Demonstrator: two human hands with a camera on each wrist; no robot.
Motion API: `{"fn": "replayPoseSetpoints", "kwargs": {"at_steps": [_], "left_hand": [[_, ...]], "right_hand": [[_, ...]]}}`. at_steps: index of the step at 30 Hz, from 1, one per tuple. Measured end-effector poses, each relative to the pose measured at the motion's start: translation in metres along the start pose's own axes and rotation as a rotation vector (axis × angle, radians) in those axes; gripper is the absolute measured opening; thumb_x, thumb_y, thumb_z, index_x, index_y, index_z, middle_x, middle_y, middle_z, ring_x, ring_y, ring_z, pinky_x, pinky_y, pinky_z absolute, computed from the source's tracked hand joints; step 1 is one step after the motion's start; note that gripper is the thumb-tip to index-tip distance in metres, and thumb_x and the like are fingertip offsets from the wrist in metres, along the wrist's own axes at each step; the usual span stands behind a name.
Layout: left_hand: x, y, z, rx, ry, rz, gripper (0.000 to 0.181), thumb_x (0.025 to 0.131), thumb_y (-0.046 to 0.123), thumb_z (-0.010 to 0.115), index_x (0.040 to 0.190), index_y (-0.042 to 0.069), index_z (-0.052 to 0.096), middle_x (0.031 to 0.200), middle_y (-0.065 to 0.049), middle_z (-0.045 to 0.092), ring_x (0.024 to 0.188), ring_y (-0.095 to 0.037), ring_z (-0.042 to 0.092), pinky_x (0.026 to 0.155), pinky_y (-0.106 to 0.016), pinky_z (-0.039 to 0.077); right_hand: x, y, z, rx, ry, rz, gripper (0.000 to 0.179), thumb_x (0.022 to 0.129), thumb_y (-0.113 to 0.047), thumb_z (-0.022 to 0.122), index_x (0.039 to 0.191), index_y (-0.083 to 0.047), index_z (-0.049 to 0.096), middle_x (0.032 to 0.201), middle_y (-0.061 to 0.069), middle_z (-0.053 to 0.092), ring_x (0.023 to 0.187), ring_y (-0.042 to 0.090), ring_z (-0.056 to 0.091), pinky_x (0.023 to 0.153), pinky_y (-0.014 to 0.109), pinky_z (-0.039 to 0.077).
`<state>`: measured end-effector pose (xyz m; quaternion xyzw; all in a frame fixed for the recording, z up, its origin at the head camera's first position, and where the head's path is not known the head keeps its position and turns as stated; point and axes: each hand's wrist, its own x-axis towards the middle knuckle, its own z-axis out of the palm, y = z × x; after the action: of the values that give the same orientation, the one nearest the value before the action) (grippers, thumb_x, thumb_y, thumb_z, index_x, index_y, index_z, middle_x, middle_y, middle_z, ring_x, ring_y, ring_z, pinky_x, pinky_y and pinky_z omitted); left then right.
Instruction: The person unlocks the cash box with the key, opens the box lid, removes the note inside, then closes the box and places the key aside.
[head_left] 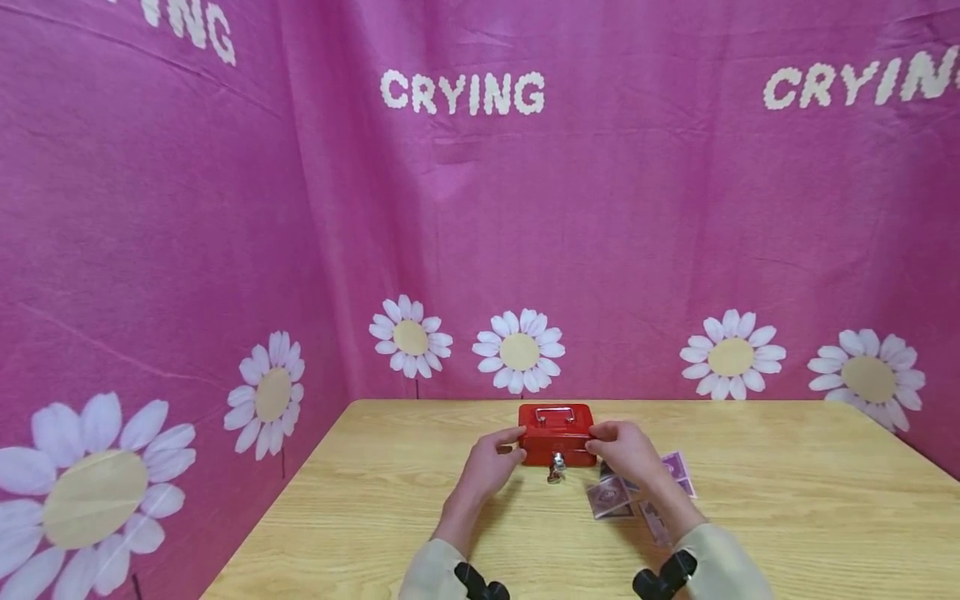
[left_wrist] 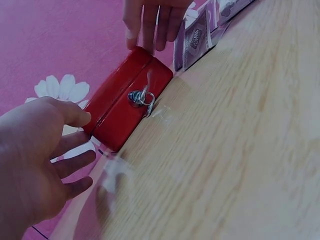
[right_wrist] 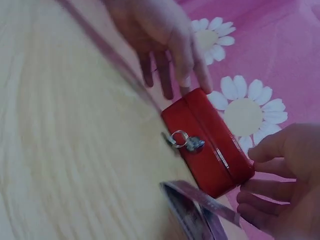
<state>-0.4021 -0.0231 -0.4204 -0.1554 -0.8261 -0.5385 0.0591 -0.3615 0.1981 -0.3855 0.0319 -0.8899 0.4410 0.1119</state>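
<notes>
A small red cash box [head_left: 556, 448] with a metal carry handle [head_left: 556, 414] on its lid stands on the table, lid down. Keys on a ring [head_left: 556, 476] hang from the lock at its front. My left hand [head_left: 489, 468] touches the box's left side with its fingertips, and in the left wrist view the other fingers are spread loosely. On the opposite side my right hand [head_left: 628, 454] touches the right end, its fingers also loosely extended. Purple printed paper notes [head_left: 609, 497] lie beside the box under my right forearm, which partly hides them.
The light wooden table [head_left: 390, 467] reaches back to a pink curtain [head_left: 615, 217] printed with white daisies and lettering. Another curtain side hangs at the left. Black straps with small devices [head_left: 480, 583] sit on both wrists.
</notes>
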Motion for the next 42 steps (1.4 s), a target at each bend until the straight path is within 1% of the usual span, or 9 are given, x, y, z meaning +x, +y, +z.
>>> {"fn": "replayPoseSetpoints", "kwargs": {"at_steps": [5,9,14,18,21,24,29,34,42], "left_hand": [[-0.002,0.002,0.0,0.017,-0.019,-0.006,0.041,0.093,0.011,0.065,0.134,0.012,0.063,0.132,-0.011,0.065,0.103,-0.022,0.066,0.088,-0.037,0.054],[-0.003,0.001,0.001,0.028,-0.016,-0.015,0.041,0.093,0.01,0.064,0.135,0.012,0.063,0.133,-0.01,0.065,0.101,-0.02,0.065,0.085,-0.034,0.055],[-0.003,-0.001,0.002,0.029,-0.02,0.001,0.042,0.093,0.008,0.064,0.135,0.011,0.063,0.132,-0.01,0.065,0.101,-0.02,0.064,0.085,-0.034,0.055],[-0.002,-0.001,0.003,0.032,-0.015,0.005,0.042,0.093,0.008,0.064,0.135,0.011,0.063,0.132,-0.009,0.065,0.099,-0.018,0.064,0.083,-0.032,0.054],[-0.002,-0.001,0.004,0.031,-0.013,0.011,0.041,0.093,0.007,0.063,0.135,0.011,0.063,0.131,-0.009,0.066,0.097,-0.017,0.064,0.082,-0.031,0.054],[-0.001,-0.002,0.005,0.035,-0.014,0.017,0.042,0.093,0.007,0.063,0.134,0.011,0.063,0.131,-0.01,0.066,0.097,-0.017,0.064,0.082,-0.03,0.054],[-0.001,-0.003,0.005,0.044,-0.02,0.018,0.042,0.093,0.008,0.063,0.135,0.011,0.063,0.131,-0.01,0.066,0.097,-0.016,0.065,0.083,-0.032,0.055],[-0.002,-0.002,0.003,0.031,-0.024,0.027,0.042,0.094,0.007,0.062,0.136,0.011,0.062,0.132,-0.011,0.065,0.098,-0.018,0.066,0.083,-0.031,0.055],[-0.002,-0.002,0.0,0.005,-0.018,0.039,0.042,0.093,0.004,0.061,0.135,0.009,0.062,0.131,-0.013,0.065,0.096,-0.02,0.066,0.075,-0.028,0.053]], "right_hand": [[-0.001,0.001,0.003,-0.085,0.016,-0.007,0.038,0.089,-0.011,0.063,0.121,0.01,0.062,0.109,0.023,0.07,0.089,0.024,0.066,0.082,0.04,0.053],[-0.001,0.003,0.005,-0.104,0.006,-0.007,0.041,0.088,-0.013,0.065,0.123,0.009,0.061,0.109,0.023,0.069,0.081,0.018,0.064,0.077,0.035,0.052],[-0.003,0.003,0.004,-0.122,0.039,-0.012,0.037,0.089,-0.014,0.064,0.12,0.006,0.062,0.112,0.025,0.069,0.087,0.024,0.068,0.081,0.041,0.054],[-0.003,0.001,0.003,-0.151,0.101,-0.024,0.03,0.09,-0.017,0.063,0.112,0.002,0.066,0.105,0.018,0.072,0.094,0.028,0.067,0.083,0.044,0.052],[-0.003,-0.001,0.003,-0.143,0.123,-0.037,0.025,0.09,-0.019,0.064,0.107,-0.001,0.068,0.1,0.013,0.072,0.091,0.024,0.064,0.081,0.041,0.051],[-0.004,-0.003,0.005,-0.107,0.113,-0.04,0.021,0.09,-0.018,0.064,0.105,-0.003,0.068,0.097,0.01,0.072,0.087,0.021,0.063,0.078,0.037,0.05],[-0.006,-0.005,0.013,-0.084,0.065,-0.076,0.017,0.089,-0.016,0.068,0.101,-0.004,0.07,0.095,0.007,0.073,0.088,0.019,0.065,0.079,0.037,0.053],[-0.01,-0.01,0.021,-0.119,0.043,-0.078,0.013,0.087,-0.015,0.069,0.093,-0.004,0.072,0.085,0.004,0.072,0.077,0.015,0.061,0.069,0.033,0.051],[-0.01,-0.013,0.033,-0.202,0.066,-0.06,0.01,0.083,-0.018,0.071,0.084,-0.009,0.075,0.078,0.002,0.07,0.068,0.013,0.055,0.061,0.031,0.045]]}}
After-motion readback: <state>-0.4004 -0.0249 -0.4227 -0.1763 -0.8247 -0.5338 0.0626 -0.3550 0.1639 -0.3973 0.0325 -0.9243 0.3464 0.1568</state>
